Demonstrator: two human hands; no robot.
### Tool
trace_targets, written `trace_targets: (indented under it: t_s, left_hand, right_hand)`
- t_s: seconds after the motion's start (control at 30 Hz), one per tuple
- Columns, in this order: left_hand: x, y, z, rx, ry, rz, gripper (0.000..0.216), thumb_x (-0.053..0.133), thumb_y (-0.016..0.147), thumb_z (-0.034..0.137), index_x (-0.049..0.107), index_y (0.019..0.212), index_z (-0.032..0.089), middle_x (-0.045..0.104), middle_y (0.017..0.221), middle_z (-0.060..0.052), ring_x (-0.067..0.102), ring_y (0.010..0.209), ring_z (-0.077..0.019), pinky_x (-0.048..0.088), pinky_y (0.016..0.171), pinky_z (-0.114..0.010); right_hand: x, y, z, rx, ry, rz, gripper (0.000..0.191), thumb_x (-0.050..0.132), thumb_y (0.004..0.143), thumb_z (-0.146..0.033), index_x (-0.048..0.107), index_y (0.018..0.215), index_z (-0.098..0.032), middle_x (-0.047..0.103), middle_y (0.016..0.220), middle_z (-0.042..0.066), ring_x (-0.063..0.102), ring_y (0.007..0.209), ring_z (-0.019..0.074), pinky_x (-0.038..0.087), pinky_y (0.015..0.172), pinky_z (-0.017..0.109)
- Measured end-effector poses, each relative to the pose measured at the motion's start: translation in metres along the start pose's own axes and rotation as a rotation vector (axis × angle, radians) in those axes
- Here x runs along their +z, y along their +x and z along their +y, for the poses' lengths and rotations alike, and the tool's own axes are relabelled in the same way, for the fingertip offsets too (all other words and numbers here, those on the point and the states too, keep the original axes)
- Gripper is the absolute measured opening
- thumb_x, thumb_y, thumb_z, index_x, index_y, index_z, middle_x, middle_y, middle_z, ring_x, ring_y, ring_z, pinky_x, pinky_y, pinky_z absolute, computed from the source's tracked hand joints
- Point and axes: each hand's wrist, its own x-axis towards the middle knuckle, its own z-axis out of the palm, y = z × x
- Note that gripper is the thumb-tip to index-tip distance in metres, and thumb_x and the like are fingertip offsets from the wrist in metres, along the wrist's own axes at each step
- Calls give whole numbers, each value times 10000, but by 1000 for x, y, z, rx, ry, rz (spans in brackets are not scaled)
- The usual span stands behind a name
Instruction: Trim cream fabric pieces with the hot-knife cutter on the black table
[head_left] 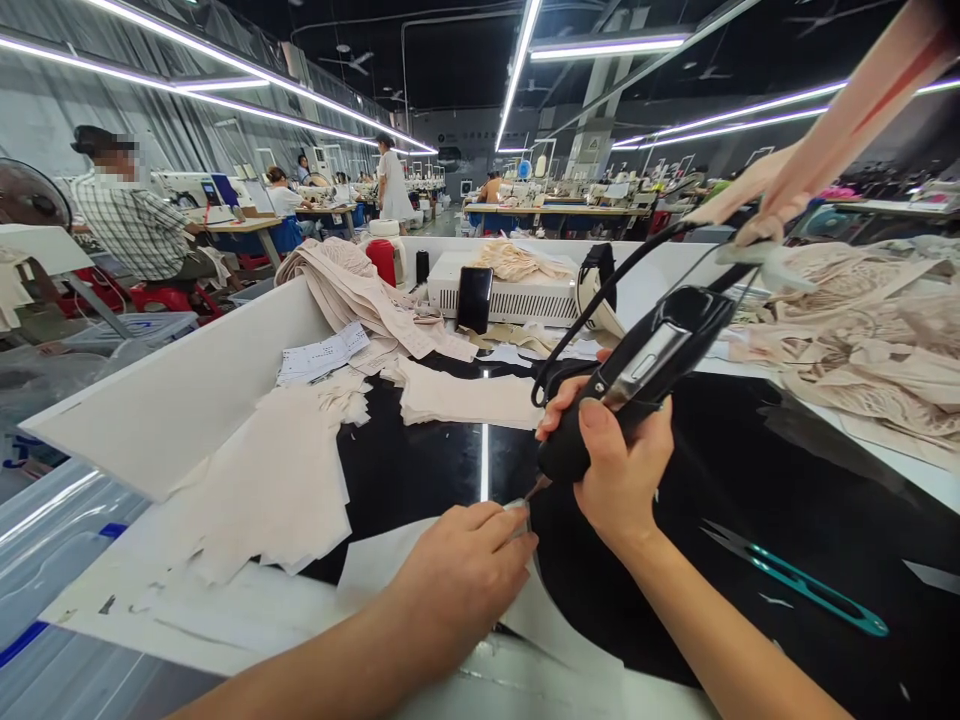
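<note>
My right hand [622, 465] is wrapped round a black corded electric hand cutter [637, 370] with a silver plate on its side. The tool tilts down to the left, and its thin metal tip [538, 487] comes close to my left fingertips. Closed fingers of my left hand [465, 580] pinch a small pale edge, too hidden to name. Beneath that hand lies a pale sheet [390, 550] on the black tabletop [600, 590]. Pale pink strips [832, 150] tied to the cutter's upper end run up to the right.
Teal thread snips [817, 590] lie at the right. Cut fabric pieces [262, 480] are stacked left, with another stack [472, 395] farther back. A phone [475, 298] leans on a white vented box [536, 305]. Crumpled fabric [877, 340] is heaped right. People sit at sewing machines beyond.
</note>
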Motion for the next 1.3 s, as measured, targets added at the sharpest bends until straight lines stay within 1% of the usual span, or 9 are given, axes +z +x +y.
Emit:
trace_targets:
  t_s: [0.17,0.33,0.47,0.63,0.93,1.07,1.13,1.2,1.3]
  left_hand:
    - [-4,4,-1,34,35,46,264,555,1209,200,813,1200,145,851,1326,-84,784,1168,-209,631,925,-316]
    - [-4,4,-1,36,43,23,293,533,1224,227,807,1263,131,849,1342,-94,782,1198,-205,634,956,-318]
    - [-3,4,-1,30,31,38,318,519,1235,239,804,1273,102,859,1321,-88,789,1219,-206,633,1024,-321]
    - [-2,3,-1,2,16,15,306,530,1234,248,798,1282,109,857,1338,-110,797,1252,-207,632,1093,-322]
    - [1,1,-2,-2,-6,63,301,535,1224,232,796,1279,91,861,1320,-118,808,1224,-209,650,1086,-322]
    - [2,0,-3,37,42,85,271,560,1196,174,825,1181,123,864,1297,-102,809,1215,-209,651,1067,-309]
    - [2,1,-3,46,54,92,267,567,1187,163,829,1154,124,864,1288,-101,808,1201,-207,653,1059,-306]
    - [2,1,-2,49,56,85,257,574,1185,170,825,1185,118,862,1287,-106,806,1195,-205,655,1056,-308]
    - [3,2,-1,56,57,45,222,605,1172,170,824,1176,133,853,1312,-112,796,1225,-208,651,1077,-321]
  right_hand:
    - [0,0,-1,-7,15,-12,340,872,969,-375,607,1162,-285,722,831,-72,669,584,132,622,544,265]
    - [-1,0,-1,-2,-4,-12,409,896,974,-482,600,1175,-285,715,824,-68,669,584,142,620,544,281]
    - [0,0,-1,6,-7,-3,469,925,953,-552,599,1156,-285,712,826,-62,670,586,146,619,542,291]
    - [-1,-1,0,0,7,-4,453,931,961,-541,604,1137,-283,719,841,-59,676,603,142,609,533,280]
    - [1,2,-3,23,14,32,474,954,929,-558,613,1108,-282,709,832,-58,669,612,143,605,532,281]
    - [4,3,-5,-4,34,66,481,972,910,-556,625,1098,-280,696,833,-59,653,609,137,589,525,273]
    - [4,2,-4,-1,40,50,468,967,923,-545,624,1094,-278,703,833,-59,660,609,138,594,528,273]
    - [3,0,-3,11,38,23,455,955,941,-539,618,1101,-278,718,837,-59,675,604,142,600,525,275]
    - [2,-2,-3,25,28,4,456,945,952,-539,606,1114,-280,735,849,-59,688,592,149,598,509,279]
